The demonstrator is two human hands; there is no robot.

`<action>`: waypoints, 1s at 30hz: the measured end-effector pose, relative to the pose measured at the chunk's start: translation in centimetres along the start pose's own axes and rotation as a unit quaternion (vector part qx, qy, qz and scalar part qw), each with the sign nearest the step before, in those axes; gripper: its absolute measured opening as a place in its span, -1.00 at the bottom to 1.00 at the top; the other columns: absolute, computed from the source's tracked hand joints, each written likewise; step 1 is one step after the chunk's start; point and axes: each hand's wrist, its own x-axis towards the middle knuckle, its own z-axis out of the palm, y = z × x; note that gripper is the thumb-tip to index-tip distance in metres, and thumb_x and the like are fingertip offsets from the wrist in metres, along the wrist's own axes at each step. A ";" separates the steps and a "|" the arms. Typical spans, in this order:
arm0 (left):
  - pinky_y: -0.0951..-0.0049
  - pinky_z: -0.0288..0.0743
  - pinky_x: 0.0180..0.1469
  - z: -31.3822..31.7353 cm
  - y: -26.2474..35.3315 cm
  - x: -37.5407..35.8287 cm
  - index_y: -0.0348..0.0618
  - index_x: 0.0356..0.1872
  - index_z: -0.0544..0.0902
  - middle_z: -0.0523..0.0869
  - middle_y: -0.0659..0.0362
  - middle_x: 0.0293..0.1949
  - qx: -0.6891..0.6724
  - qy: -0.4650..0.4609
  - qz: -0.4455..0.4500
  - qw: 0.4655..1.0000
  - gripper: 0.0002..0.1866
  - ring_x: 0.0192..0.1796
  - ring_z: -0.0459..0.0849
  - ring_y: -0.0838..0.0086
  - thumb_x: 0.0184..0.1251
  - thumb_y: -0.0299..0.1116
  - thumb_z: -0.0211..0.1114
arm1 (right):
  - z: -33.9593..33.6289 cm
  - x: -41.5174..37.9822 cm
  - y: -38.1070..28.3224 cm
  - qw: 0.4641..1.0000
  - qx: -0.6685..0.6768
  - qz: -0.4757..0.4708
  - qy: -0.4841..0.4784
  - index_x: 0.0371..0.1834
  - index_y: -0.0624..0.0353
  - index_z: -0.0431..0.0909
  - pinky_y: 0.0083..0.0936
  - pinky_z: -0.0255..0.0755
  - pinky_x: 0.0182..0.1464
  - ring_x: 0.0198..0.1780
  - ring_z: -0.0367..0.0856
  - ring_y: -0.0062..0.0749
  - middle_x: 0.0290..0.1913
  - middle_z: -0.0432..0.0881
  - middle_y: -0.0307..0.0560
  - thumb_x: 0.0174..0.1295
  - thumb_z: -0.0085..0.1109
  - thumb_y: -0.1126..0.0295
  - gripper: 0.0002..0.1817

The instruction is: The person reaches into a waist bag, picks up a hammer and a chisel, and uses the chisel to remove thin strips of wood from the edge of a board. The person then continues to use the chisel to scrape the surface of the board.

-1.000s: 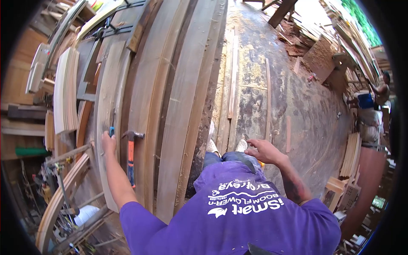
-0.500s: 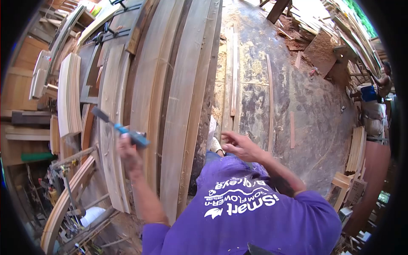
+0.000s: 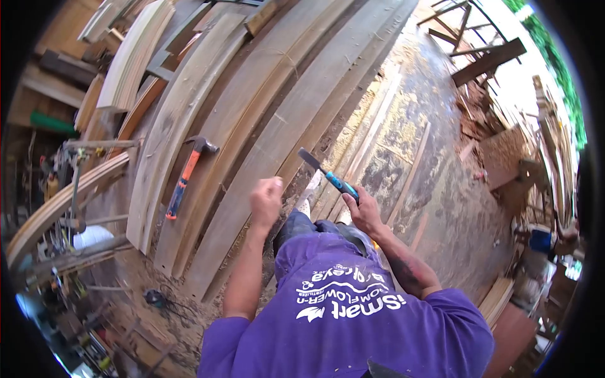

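A chisel [image 3: 342, 184] with a blue-and-black handle and flat grey blade is gripped by my right hand [image 3: 365, 213], its blade pointing up and left. My left hand [image 3: 266, 201] is closed in a loose fist in front of the long wooden beams, apart from the chisel, and nothing shows in it. A claw hammer [image 3: 184, 179] with an orange-and-dark handle lies on the curved beams [image 3: 242, 142] to the left of my left hand. Shavings are scattered over the beams.
More curved boards [image 3: 135, 57] are stacked at upper left. Clamped curved strips [image 3: 69, 198] stand at far left. Thin strips [image 3: 409, 167] and sawdust lie on the floor at right. Scrap wood [image 3: 504, 151] and a dark plank [image 3: 488, 62] are farther right.
The chisel has passed from my left hand to my right. My left hand has moved right and closed. The hammer now shows on the beams, and the view has turned.
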 end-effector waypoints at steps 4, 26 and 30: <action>0.14 0.48 0.12 -0.2 -5.6 3.7 -0.17 -0.05 0.71 0.72 0.04 -0.12 0.115 0.299 0.009 0.947 -0.74 0.05 0.65 0.09 0.46 -0.26 0.16 | -1.6 2.5 0.5 0.996 -0.008 -0.012 -0.088 0.17 0.09 0.48 -0.06 0.52 -0.16 -0.24 0.69 0.17 -0.33 0.68 0.21 0.40 0.19 0.15 -0.61; 0.07 0.32 0.21 2.2 -8.6 5.6 -0.08 -0.21 0.67 0.71 0.12 -0.26 0.320 0.365 -0.036 0.873 -0.78 -0.09 0.65 0.15 0.44 -0.20 0.15 | -2.0 5.6 -1.5 0.981 -0.071 -0.175 -0.041 0.21 0.08 0.54 -0.15 0.59 -0.29 -0.33 0.71 0.05 -0.25 0.68 0.12 0.32 0.26 0.26 -0.59; 0.05 0.32 0.21 2.1 -8.9 6.1 -0.07 -0.21 0.67 0.71 0.11 -0.25 0.322 0.373 -0.033 0.869 -0.80 -0.08 0.65 0.15 0.40 -0.22 0.15 | -2.1 5.4 -1.4 0.979 -0.076 -0.182 -0.046 0.29 0.03 0.52 -0.15 0.57 -0.37 -0.42 0.68 0.01 -0.34 0.64 0.11 0.32 0.24 0.29 -0.54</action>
